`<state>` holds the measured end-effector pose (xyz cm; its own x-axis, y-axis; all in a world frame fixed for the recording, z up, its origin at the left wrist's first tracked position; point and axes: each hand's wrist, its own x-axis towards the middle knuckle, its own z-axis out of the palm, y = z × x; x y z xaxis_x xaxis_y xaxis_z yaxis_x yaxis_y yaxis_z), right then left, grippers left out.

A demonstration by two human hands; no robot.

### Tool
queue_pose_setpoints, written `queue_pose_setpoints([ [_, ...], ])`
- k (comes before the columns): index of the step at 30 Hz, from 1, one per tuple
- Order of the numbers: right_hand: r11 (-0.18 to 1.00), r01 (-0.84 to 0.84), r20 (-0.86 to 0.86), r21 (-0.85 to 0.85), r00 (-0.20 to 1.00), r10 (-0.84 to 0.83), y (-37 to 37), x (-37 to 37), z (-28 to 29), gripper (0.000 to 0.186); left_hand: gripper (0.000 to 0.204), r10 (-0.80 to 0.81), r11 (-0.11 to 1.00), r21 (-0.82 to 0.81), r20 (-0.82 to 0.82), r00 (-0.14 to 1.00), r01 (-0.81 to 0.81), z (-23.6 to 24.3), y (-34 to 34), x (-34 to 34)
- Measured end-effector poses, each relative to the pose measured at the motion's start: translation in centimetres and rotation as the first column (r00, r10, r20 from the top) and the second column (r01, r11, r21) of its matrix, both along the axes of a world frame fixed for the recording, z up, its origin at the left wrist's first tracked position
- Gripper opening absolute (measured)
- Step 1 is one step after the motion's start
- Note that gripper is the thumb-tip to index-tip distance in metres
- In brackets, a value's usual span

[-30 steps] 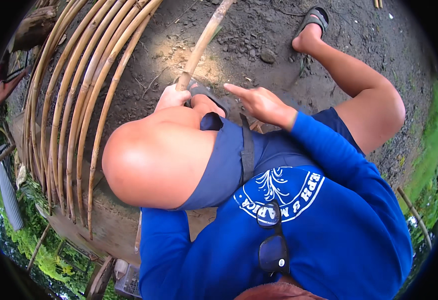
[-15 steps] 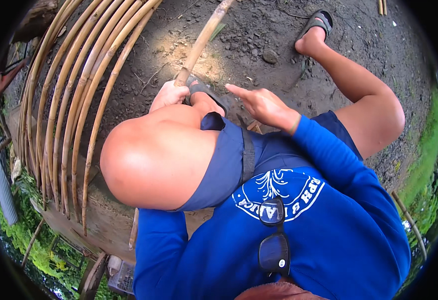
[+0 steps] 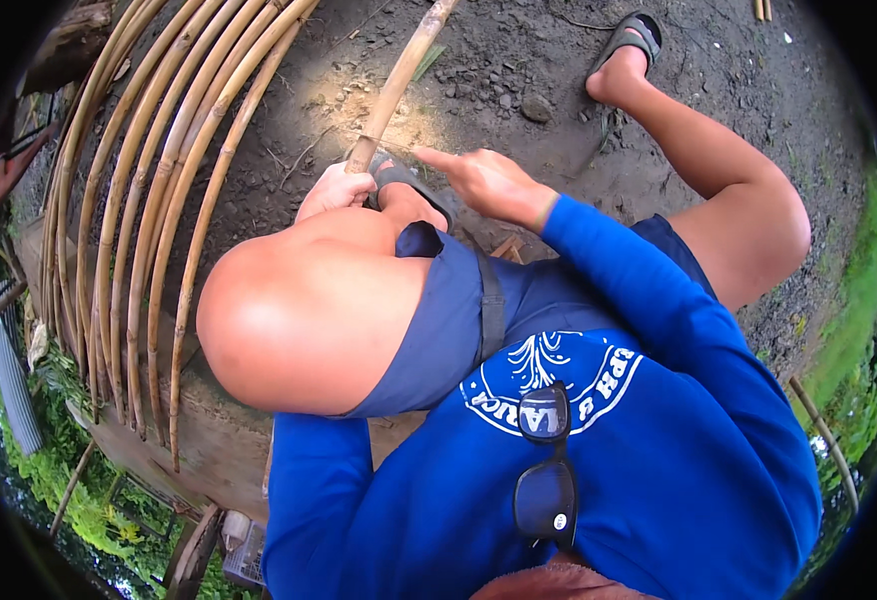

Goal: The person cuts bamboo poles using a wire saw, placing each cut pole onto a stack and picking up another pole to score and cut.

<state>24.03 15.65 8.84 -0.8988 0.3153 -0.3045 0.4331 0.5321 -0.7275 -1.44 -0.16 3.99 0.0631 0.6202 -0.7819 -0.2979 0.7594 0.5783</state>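
Observation:
My left hand [image 3: 337, 190] is closed round the lower end of a pale bamboo pole [image 3: 402, 85], beyond my raised left knee. The pole slants up and away past the top edge. My right hand [image 3: 491, 184] is to the right of the pole, index finger stretched toward it and the other fingers curled. A thin dark line runs between that fingertip and the pole. It may be a thin blade seen edge-on, but I cannot make out what the curled fingers hold.
Several long bamboo poles [image 3: 164, 190] lean in a row at the left. My sandalled feet rest on dark stony soil [image 3: 519, 60]. Sunglasses [image 3: 547, 460] hang from my blue shirt. A stick [image 3: 824, 445] stands by the grass at the right.
My right hand has moved left, its index finger now closer to the pole. The left hand keeps its grip on the pole in nearly the same place.

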Motion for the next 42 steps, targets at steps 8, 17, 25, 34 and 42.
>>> queue_pose_setpoints([
  [8,1.000,-0.002,0.030,-0.005,1.000,0.003,0.3,3.4,1.0,0.061,0.015,0.047,0.998,-0.052,0.111,0.993,-0.042,-0.4,0.0,-0.5],
  [17,1.000,-0.022,-0.180,-0.016,0.983,0.019,-1.3,-6.3,-4.1,0.051,0.025,-0.058,0.998,-0.006,0.165,0.985,0.060,-2.1,-2.0,-2.7],
  [25,1.000,0.001,0.006,-0.019,1.000,-0.001,-0.6,2.0,0.3,0.060,0.033,-0.425,0.812,0.218,-0.414,0.805,0.541,4.9,2.1,2.6],
  [34,0.996,0.034,-0.089,-0.078,0.995,-0.041,-1.1,1.7,-1.2,0.066,0.045,0.073,0.988,0.126,-0.886,0.458,0.085,-1.6,-0.9,3.5],
  [42,0.999,0.030,-0.129,-0.042,0.991,-0.035,-0.1,-0.6,-2.3,0.064,0.033,-0.106,0.994,-0.100,-0.872,0.479,0.038,0.0,1.6,3.8],
])
